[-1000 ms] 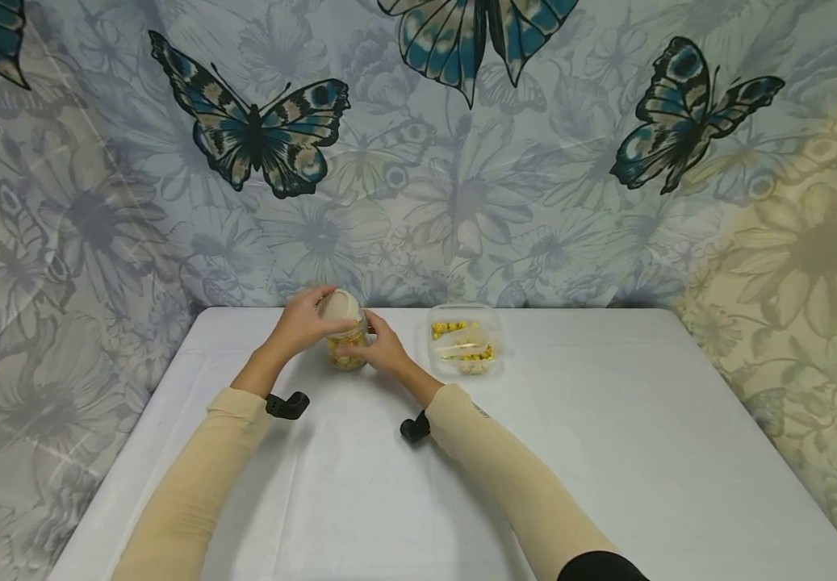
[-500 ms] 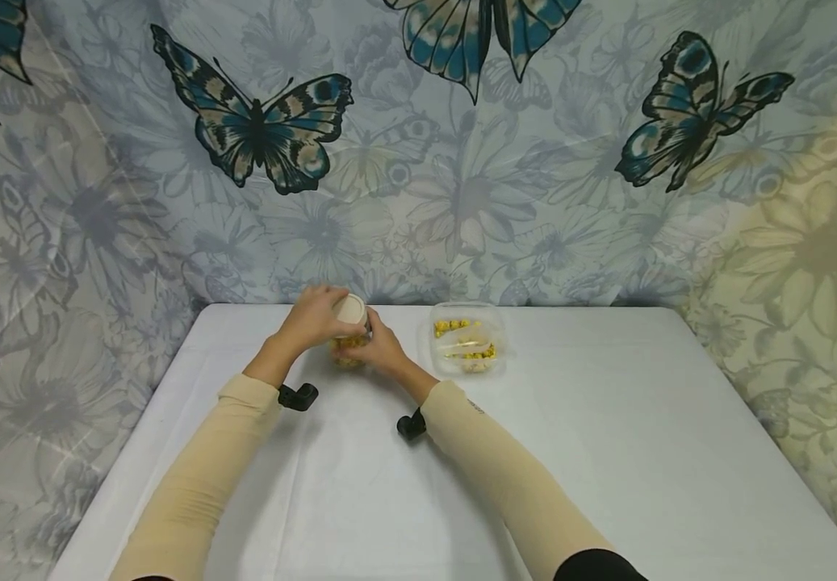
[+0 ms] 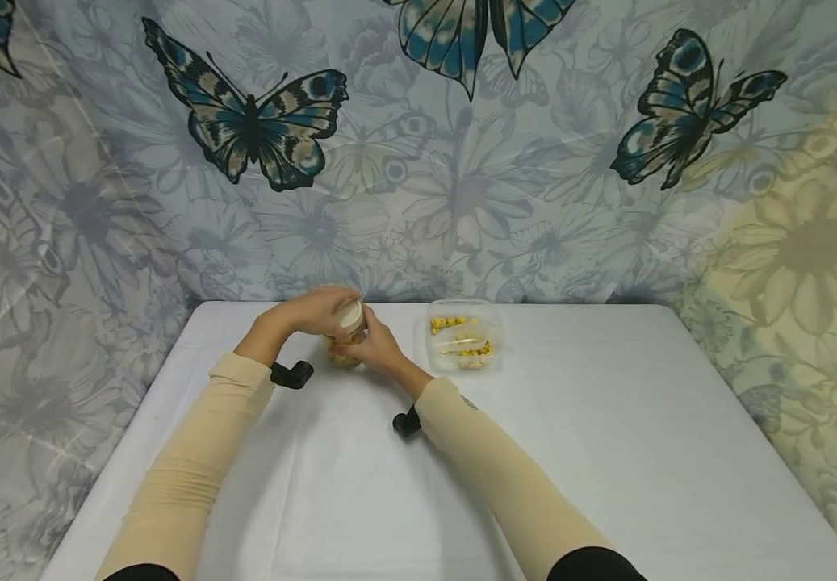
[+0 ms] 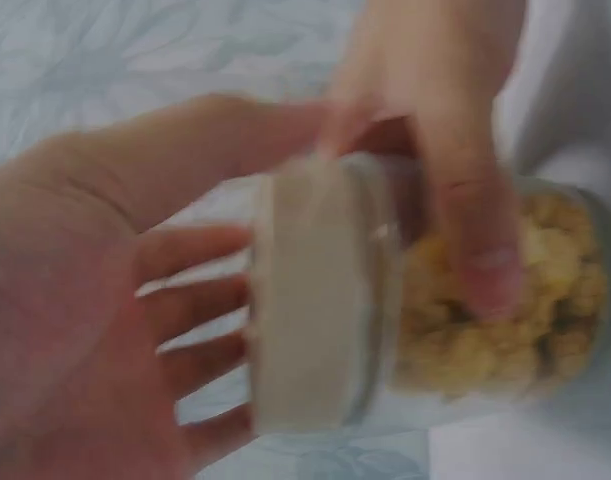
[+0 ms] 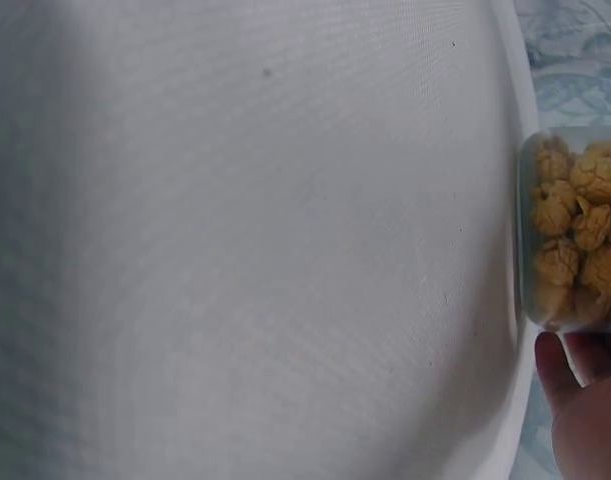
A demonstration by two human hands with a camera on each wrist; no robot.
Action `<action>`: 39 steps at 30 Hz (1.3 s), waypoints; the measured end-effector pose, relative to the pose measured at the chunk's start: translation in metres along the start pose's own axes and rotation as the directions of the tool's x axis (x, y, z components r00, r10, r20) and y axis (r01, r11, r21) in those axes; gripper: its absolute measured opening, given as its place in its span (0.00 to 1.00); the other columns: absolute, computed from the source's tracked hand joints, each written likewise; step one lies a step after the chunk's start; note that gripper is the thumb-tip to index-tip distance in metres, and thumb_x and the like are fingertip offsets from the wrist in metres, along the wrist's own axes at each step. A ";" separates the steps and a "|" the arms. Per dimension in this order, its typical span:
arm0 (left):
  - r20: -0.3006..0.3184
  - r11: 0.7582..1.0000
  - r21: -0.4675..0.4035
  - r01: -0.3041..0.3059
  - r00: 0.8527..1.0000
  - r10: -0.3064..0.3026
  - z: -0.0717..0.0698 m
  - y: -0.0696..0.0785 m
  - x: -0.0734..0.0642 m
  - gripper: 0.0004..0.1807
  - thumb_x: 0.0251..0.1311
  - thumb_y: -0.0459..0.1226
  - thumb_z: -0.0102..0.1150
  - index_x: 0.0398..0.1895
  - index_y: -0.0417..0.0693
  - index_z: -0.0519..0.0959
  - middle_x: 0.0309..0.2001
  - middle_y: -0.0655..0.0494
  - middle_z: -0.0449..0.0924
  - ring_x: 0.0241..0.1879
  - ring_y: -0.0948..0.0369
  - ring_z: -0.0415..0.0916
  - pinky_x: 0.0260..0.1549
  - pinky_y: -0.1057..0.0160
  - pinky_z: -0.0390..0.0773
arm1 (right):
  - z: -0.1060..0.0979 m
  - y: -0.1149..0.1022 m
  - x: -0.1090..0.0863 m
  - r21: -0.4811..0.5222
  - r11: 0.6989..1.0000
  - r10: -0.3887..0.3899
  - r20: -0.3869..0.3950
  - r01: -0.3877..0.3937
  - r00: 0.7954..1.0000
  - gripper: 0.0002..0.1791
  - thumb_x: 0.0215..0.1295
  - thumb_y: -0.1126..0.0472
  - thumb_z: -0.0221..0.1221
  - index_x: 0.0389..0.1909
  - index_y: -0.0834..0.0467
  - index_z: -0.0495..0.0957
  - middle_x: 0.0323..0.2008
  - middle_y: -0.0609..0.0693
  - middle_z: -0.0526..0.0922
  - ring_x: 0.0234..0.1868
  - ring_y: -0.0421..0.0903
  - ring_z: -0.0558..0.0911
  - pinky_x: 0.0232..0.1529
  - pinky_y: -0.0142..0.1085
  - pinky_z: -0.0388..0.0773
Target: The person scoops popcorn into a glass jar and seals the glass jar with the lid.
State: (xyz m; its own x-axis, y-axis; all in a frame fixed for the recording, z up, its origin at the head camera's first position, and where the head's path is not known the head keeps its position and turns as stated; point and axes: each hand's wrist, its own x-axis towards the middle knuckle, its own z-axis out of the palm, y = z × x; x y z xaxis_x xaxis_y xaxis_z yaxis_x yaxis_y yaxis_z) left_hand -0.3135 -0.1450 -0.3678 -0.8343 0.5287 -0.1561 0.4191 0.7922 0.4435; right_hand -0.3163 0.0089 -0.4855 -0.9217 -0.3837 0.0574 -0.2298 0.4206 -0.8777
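Observation:
A clear jar (image 4: 565, 300) of popcorn stands near the table's back edge, with a pale cream lid (image 3: 350, 317). My left hand (image 3: 319, 310) grips the lid from the left, its thumb on one side and fingers curled round the other. In the left wrist view, which is blurred, the lid (image 4: 310, 300) looks seated on the jar's neck. My right hand (image 3: 379, 350) holds the jar's body from the right, its thumb across the glass. In the right wrist view only part of that hand (image 5: 593, 425) shows, at the jar's bottom end (image 5: 575, 225).
A clear plastic container (image 3: 495, 352) with yellow pieces in it sits right of the jar. The white-covered table (image 3: 607, 436) ends at the back against a butterfly-patterned cloth wall (image 3: 462, 202).
My left hand has turned over the lid, with its wrist swinging round and the back of the hand now higher. The right hand keeps its grip on the jar.

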 end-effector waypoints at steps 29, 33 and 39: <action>-0.120 0.986 0.086 0.139 0.984 -0.129 0.010 0.001 -0.003 0.42 0.56 0.48 0.68 0.69 0.35 0.64 0.67 0.36 0.67 0.64 0.40 0.66 0.59 0.42 0.71 | 0.000 0.000 0.000 -0.022 1.000 -0.012 -0.002 0.012 1.000 0.51 0.53 0.47 0.71 0.75 0.46 0.53 0.63 0.50 0.74 0.64 0.48 0.73 0.64 0.47 0.72; -0.286 0.962 0.040 0.269 0.926 -0.247 0.031 -0.001 -0.010 0.49 0.54 0.59 0.65 0.68 0.32 0.64 0.64 0.32 0.67 0.61 0.39 0.66 0.56 0.42 0.72 | 0.001 0.000 0.000 -0.033 0.999 0.007 0.002 -0.007 1.000 0.52 0.53 0.46 0.71 0.75 0.45 0.52 0.66 0.50 0.72 0.67 0.49 0.72 0.66 0.48 0.70; -0.434 0.949 -0.069 0.307 0.847 -0.305 0.048 -0.002 -0.016 0.49 0.52 0.60 0.66 0.66 0.30 0.66 0.58 0.33 0.68 0.55 0.41 0.65 0.55 0.44 0.71 | 0.001 -0.002 0.000 -0.029 0.999 0.039 -0.005 -0.040 0.999 0.52 0.53 0.45 0.71 0.75 0.43 0.52 0.67 0.49 0.71 0.69 0.49 0.69 0.69 0.50 0.66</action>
State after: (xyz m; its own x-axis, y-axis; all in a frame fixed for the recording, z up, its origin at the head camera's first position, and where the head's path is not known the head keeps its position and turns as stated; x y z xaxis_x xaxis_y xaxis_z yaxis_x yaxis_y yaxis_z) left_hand -0.2839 -0.1406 -0.4088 -0.9905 0.0737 0.1157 0.1172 0.8932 0.4340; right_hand -0.3155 0.0074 -0.4843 -0.9317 -0.3623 0.0254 -0.2022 0.4593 -0.8650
